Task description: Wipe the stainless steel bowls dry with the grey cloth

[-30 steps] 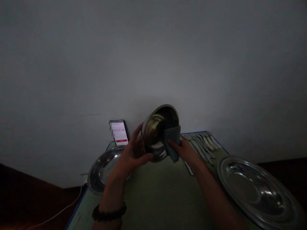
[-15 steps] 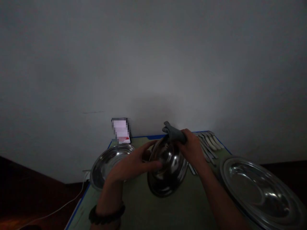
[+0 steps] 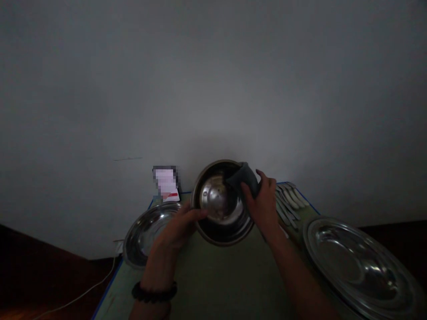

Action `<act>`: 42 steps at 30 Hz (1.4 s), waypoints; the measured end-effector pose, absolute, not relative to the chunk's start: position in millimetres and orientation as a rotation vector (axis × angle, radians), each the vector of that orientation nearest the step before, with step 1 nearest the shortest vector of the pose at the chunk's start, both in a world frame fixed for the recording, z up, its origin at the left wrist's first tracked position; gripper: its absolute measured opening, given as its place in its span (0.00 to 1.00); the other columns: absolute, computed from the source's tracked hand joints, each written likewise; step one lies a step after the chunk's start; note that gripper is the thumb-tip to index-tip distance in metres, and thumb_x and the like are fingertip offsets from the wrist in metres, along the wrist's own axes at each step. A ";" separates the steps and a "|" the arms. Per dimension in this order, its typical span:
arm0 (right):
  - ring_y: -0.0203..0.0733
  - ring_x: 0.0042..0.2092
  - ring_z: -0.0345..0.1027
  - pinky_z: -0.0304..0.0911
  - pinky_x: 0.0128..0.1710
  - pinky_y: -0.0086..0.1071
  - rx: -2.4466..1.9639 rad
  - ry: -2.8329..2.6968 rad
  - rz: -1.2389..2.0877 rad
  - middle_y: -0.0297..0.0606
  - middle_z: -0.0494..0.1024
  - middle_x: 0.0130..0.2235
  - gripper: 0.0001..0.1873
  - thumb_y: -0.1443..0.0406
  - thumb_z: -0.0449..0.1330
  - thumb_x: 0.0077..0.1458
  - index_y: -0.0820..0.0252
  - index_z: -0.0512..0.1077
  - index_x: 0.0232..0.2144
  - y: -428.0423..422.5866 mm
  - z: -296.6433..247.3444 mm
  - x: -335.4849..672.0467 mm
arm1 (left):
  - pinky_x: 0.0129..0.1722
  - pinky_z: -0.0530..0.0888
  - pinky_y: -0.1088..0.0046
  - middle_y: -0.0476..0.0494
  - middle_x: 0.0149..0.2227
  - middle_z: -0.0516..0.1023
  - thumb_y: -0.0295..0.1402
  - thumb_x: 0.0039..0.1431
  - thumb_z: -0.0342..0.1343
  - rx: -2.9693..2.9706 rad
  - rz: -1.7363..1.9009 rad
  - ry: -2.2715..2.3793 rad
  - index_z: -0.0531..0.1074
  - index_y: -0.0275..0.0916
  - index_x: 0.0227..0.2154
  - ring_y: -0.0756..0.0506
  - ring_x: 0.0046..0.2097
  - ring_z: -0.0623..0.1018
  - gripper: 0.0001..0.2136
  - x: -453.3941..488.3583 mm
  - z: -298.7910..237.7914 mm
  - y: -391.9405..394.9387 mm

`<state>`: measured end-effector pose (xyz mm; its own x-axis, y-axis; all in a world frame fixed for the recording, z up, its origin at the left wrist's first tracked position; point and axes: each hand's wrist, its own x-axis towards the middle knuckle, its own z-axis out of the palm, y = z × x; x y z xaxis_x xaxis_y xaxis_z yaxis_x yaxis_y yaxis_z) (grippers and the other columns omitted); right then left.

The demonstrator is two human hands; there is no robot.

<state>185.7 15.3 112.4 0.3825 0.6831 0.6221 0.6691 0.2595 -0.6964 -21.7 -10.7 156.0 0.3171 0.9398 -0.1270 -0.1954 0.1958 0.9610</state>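
A shiny metal bowl (image 3: 218, 200) is held up above the table, its hollow inside facing me. My left hand (image 3: 182, 224) grips its left rim, thumb over the edge and the other fingers behind. On the opposite side, my right hand (image 3: 262, 198) pinches a dark grey cloth (image 3: 245, 180) that is folded over the bowl's upper right rim. Part of the cloth reaches inside the bowl. A dark beaded bracelet circles my left wrist.
Left of the bowl stands a metal basin (image 3: 136, 242); a large metal tray (image 3: 347, 262) lies at the right. Several pieces of cutlery (image 3: 290, 200) are at the back right. A lit, blurred phone (image 3: 166, 182) leans near the wall (image 3: 213, 80). The table (image 3: 227, 280) is green with blue edges.
The bowl has been raised and turned, so its inside now faces me. My right hand has brought the cloth over the right rim; my left hand has shifted left to the rim.
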 end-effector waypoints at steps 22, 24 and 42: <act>0.54 0.51 0.67 0.62 0.50 0.47 -1.402 -1.369 0.098 0.53 0.73 0.48 0.17 0.62 0.51 0.59 0.62 0.65 0.48 6.9 120.1 161.9 | 0.53 0.69 0.60 0.44 0.52 0.78 0.41 0.51 0.63 1.509 0.804 0.887 0.71 0.41 0.52 0.37 0.53 0.74 0.25 13.0 159.3 -19.0; 0.54 0.52 0.67 0.62 0.52 0.48 -1.302 -1.404 0.258 0.52 0.73 0.49 0.19 0.60 0.54 0.57 0.62 0.65 0.49 2.4 125.8 157.9 | 0.54 0.69 0.61 0.45 0.51 0.78 0.42 0.52 0.62 1.476 0.815 0.877 0.72 0.42 0.51 0.38 0.54 0.74 0.23 11.2 156.5 -18.2; 0.54 0.62 0.57 0.52 0.61 0.51 -1.243 -1.267 0.571 0.55 0.64 0.59 0.29 0.61 0.52 0.56 0.64 0.54 0.58 -14.4 128.2 138.9 | 0.61 0.62 0.64 0.44 0.55 0.75 0.42 0.54 0.60 1.263 1.156 0.797 0.73 0.40 0.52 0.39 0.60 0.70 0.22 37.2 153.2 -23.2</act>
<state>138.9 -14.4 128.2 0.2835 0.8772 0.3875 0.2909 0.3064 -0.9064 37.2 -23.2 153.2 0.2744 0.9519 0.1363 -0.2113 -0.0786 0.9743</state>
